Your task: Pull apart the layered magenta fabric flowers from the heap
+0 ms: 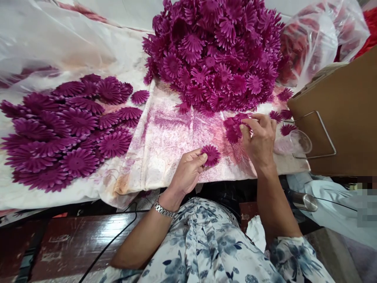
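Note:
Between the thumb and fingers of my left hand (190, 167) is a round purple artificial flower (211, 155), its petals spread and its face turned up. My right hand (260, 137) reaches over a small cluster of purple flower pieces (233, 129) on the cloth. Its thumb and forefinger pinch at the edge of this cluster; how many pieces they hold is hidden. Beyond both hands rises a large heap of purple flower pieces (210, 59). Fuller, layered purple flowers (67, 129) lie piled to the left.
A stained pale cloth (173, 133) covers the table. Right of my right hand are a clear plastic cup (299, 142), several loose flower pieces and a cardboard box (338, 114) with a metal wire frame (325, 131). Plastic bags with red contents (306, 43) stand behind.

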`<state>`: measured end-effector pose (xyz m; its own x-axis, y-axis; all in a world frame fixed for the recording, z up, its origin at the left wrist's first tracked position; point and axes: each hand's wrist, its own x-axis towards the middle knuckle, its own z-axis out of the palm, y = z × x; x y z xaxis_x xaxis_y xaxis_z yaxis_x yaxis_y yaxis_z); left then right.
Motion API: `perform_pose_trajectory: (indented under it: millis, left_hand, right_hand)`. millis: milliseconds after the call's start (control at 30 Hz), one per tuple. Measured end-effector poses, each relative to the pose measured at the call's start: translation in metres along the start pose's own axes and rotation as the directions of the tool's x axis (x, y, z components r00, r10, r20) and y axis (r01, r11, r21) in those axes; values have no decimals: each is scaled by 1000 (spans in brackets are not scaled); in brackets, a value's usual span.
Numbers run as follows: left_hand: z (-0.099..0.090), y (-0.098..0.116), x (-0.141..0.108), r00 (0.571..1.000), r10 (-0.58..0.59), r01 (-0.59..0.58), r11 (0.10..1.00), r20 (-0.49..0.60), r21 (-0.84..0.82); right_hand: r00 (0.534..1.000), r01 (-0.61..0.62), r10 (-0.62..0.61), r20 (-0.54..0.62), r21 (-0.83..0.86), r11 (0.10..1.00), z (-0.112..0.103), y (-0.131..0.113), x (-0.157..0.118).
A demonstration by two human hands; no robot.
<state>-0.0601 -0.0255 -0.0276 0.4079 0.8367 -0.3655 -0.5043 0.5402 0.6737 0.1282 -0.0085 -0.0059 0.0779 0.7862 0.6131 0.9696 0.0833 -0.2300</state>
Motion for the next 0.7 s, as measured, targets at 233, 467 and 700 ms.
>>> perform_pose_trajectory:
  millis: [233,467,700]
  left_hand:
    - [0,2,1,1000,-30,30,999,9,-30]
    - [0,-3,1,1000,28,-29,997,11,71]
    - [1,-1,0,999,33,-32,999,-21,43]
  right_hand:
    - [891,217,-365,271,452,865,5,-37,-26]
    - [945,208,-290,153,404,891,9,-42,-28]
    - [999,12,-15,-45,-69,998,-8,10,-4]
